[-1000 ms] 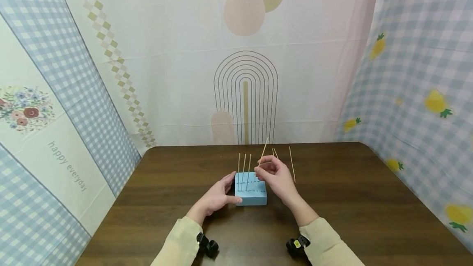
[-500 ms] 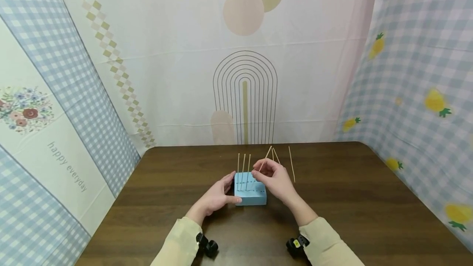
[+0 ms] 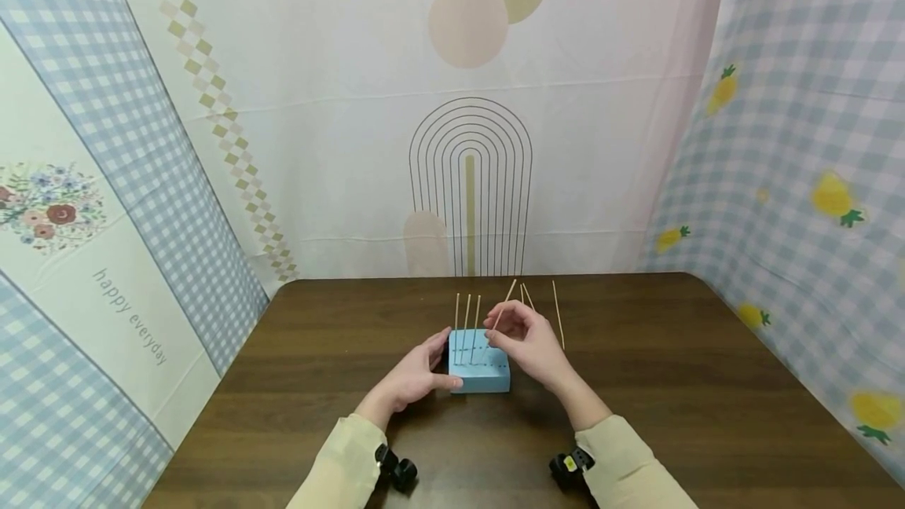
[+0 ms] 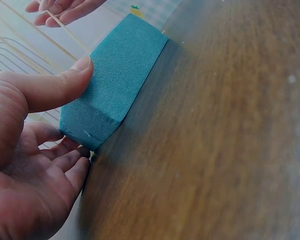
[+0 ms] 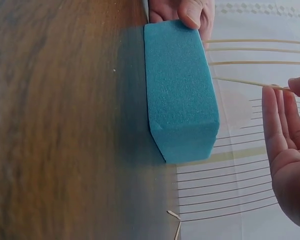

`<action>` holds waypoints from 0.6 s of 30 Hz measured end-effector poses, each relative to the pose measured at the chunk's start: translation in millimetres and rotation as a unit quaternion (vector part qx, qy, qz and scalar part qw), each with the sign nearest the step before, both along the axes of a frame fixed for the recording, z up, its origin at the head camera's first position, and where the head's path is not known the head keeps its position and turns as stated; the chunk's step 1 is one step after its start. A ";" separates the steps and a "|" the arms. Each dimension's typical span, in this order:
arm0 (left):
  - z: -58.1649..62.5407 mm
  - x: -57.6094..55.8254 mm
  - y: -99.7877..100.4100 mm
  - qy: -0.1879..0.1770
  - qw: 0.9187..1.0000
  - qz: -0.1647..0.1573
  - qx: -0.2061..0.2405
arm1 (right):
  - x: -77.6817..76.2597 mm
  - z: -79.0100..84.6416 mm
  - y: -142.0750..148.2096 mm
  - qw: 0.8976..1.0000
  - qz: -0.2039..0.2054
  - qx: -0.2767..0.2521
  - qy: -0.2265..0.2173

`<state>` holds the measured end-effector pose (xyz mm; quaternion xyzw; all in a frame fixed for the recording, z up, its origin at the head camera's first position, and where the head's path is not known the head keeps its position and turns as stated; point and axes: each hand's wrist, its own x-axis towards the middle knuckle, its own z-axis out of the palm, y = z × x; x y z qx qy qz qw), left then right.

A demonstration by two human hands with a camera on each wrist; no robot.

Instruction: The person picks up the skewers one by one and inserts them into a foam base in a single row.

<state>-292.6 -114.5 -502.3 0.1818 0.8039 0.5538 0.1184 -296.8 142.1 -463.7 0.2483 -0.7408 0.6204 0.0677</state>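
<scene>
A light blue foam block (image 3: 481, 385) with rows of small holes on top sits on the table. My left hand (image 3: 413, 377) grips its left end, thumb on the front face and fingers round the side and back. Three thin wooden skewers (image 3: 468, 316) stand upright in its left part. My right hand (image 3: 532, 346) pinches another skewer (image 3: 511, 289) between thumb and fingertips above the block's right part. That skewer leans to the right, and in the right wrist view its lower end meets the top of the block (image 5: 180, 80).
Behind my right hand, loose skewers (image 3: 558, 313) lie on the brown wooden table (image 3: 679, 383). A patterned white cloth (image 3: 339, 179) hangs along the table's far edge, with checked cloths (image 3: 792, 179) at the sides. A black camera is strapped on each wrist.
The pinched skewer has come down toward the block and leans more to the right than a second ago. My right hand has shifted slightly; the left hand and block stay in place.
</scene>
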 end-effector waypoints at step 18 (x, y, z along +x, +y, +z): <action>0.0 -0.5 0.0 -0.001 1.000 -0.005 -0.003 | -1.4 -2.4 -2.8 0.999 -0.018 0.048 -0.006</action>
